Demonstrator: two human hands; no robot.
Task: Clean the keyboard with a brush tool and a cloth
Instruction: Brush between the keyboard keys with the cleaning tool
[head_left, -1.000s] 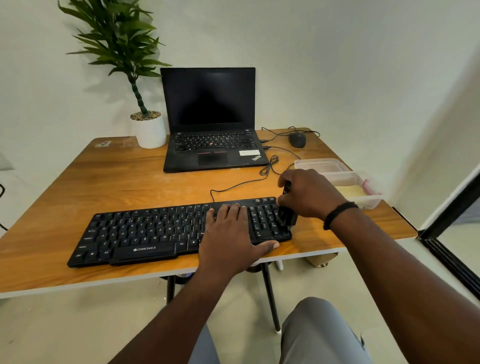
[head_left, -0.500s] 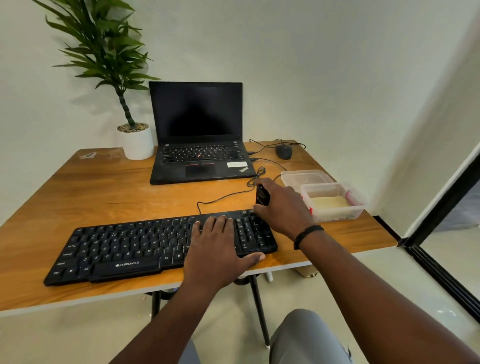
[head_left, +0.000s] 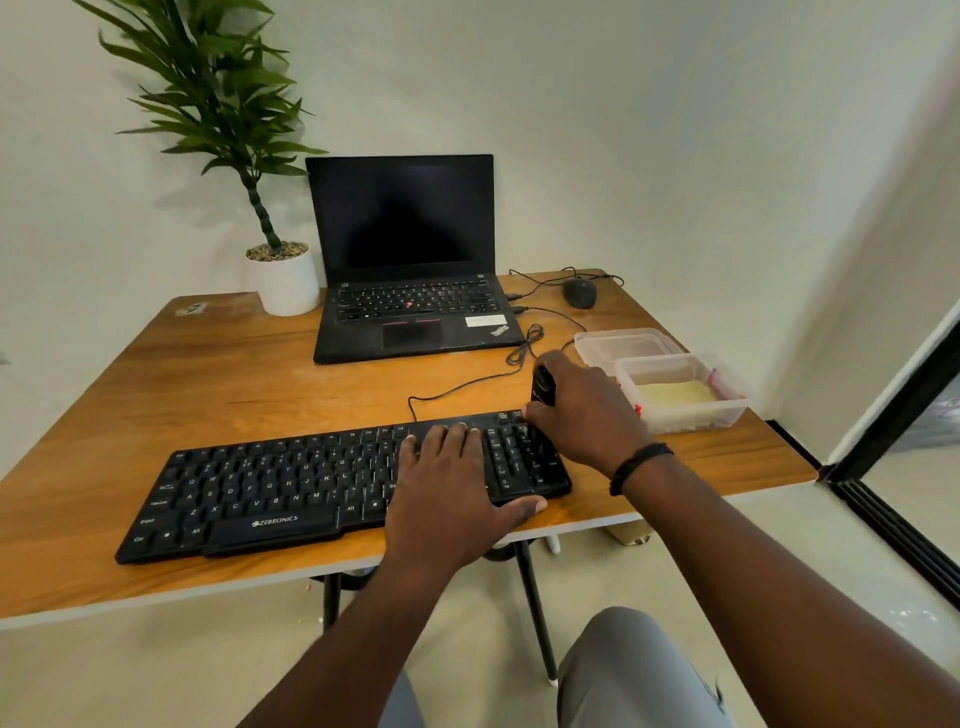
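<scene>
1. Two brand marks can be read: "ZEBRONICS" in white on the front lip of the black keyboard (head_left: 332, 491), and "ThinkPad" on the palm rest of the black laptop (head_left: 410, 296)
2. The keyboard lies along the near edge of the wooden table (head_left: 182, 374), at 6 o'clock from the laptop; its keys are matte black plastic with pale letters, and a thin black cable (head_left: 467, 384) runs from its back edge toward the laptop
3. The left hand (head_left: 457, 499) rests flat on the right half of the keyboard, fingers straight and together, thumb spread along the front edge
4. The right hand (head_left: 587, 410) is curled round a black brush tool (head_left: 543, 389), held upright over the number pad at the keyboard's 3 o'clock end; the bristles are hidden and cannot be told; a dark braided band circles that wrist
5. At 3 o'clock of the right hand stand two clear plastic tubs (head_left: 727, 410), rectangular with rounded corners; the nearer one holds a pale yellow cloth (head_left: 675, 392), and a lid sits behind it
6. A black mouse (head_left: 579, 292) sits at 2 o'clock from the laptop; a round white pot (head_left: 283, 283) with a green leafy plant stands at its 9 o'clock
</scene>
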